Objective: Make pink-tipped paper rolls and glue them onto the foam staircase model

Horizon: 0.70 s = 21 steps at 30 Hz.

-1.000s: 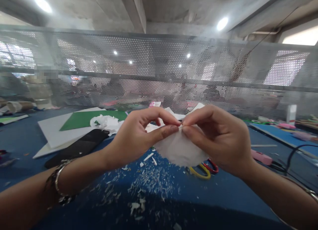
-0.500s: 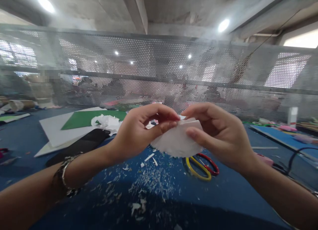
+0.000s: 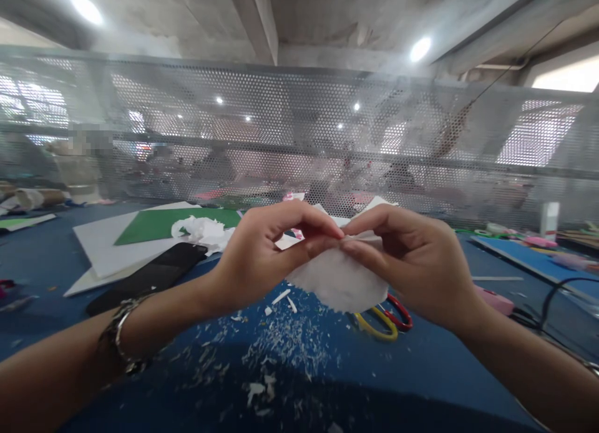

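Note:
A piece of thin white paper (image 3: 339,280) with a ragged, fringed lower edge hangs from my fingertips above the blue table. My left hand (image 3: 269,249) pinches its upper edge between thumb and forefinger. Right beside those fingertips, my right hand (image 3: 412,258) pinches the same edge, so the two hands meet. Behind and below the paper lie scissors with red and yellow handles (image 3: 377,325); their blades are hidden. White paper scraps (image 3: 292,339) are scattered on the table under my hands.
Left of my hands lie a black phone (image 3: 154,277), white sheets (image 3: 103,246), a green sheet (image 3: 154,225) and crumpled white paper (image 3: 201,230). A blue board (image 3: 528,258) and a pink object with a cable (image 3: 495,301) are on the right. A perforated metal screen (image 3: 290,127) stands behind the table.
My right thumb has moved left and up to the paper's top edge, and both hands' fingertips have come together. The paper hangs slightly lower, covering more of the scissors.

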{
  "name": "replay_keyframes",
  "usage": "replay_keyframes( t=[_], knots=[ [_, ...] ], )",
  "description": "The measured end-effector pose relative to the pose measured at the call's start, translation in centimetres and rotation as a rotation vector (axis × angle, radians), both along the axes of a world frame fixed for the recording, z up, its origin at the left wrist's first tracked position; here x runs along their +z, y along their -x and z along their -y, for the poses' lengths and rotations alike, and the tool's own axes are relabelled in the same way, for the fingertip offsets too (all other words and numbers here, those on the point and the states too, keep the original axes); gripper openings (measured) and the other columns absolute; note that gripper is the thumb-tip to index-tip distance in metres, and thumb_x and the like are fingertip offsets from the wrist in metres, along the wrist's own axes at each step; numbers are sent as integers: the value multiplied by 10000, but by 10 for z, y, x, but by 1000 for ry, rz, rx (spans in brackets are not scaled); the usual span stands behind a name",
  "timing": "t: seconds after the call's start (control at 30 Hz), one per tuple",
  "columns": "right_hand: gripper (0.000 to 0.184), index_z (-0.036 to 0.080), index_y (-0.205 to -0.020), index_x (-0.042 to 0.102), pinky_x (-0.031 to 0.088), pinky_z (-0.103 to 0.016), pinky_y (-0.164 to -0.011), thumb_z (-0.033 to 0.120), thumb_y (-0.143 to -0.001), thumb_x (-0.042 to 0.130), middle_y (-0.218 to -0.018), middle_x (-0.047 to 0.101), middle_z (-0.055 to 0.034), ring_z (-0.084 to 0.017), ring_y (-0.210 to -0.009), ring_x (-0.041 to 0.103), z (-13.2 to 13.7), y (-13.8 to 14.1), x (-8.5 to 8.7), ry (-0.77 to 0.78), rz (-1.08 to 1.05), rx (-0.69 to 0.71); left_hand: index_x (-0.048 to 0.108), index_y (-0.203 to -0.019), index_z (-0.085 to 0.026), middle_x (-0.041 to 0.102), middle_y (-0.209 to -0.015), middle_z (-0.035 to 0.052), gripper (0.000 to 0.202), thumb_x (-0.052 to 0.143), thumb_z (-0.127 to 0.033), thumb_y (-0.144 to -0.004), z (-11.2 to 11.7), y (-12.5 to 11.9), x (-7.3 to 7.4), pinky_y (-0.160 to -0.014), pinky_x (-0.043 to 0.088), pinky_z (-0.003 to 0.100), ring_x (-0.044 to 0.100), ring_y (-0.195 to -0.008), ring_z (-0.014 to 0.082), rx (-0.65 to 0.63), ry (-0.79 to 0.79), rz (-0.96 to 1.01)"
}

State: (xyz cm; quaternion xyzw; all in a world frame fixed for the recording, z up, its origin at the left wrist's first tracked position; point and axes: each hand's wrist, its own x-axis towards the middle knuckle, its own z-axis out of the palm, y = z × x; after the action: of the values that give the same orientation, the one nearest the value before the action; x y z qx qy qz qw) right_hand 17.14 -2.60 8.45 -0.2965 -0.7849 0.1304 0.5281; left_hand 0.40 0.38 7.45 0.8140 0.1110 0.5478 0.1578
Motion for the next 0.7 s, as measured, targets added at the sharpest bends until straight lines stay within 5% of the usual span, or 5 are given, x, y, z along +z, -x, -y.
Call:
replay_keyframes(
  t=[0.2,0.7],
  knots=[
    [60,176,-652,571,346,-136,-373,148,-699,595,-600,565,44,-28,-473,469,0,1,2,80,-14,74,609,-699,-169,641,-685,-26,62,581,-120,-725,-1,-4,1,-551,472,143,584,-625,64,-144,226,29],
    [56,179,-670,569,430,-163,-490,180,-722,590,-633,591,25,-58,-573,539,0,1,-4,-46,44,-8,623,-764,-201,660,-743,-24,51,613,-168,-727,1,4,5,-651,471,170,581,-668,71,66,-45,-95]
  ],
)
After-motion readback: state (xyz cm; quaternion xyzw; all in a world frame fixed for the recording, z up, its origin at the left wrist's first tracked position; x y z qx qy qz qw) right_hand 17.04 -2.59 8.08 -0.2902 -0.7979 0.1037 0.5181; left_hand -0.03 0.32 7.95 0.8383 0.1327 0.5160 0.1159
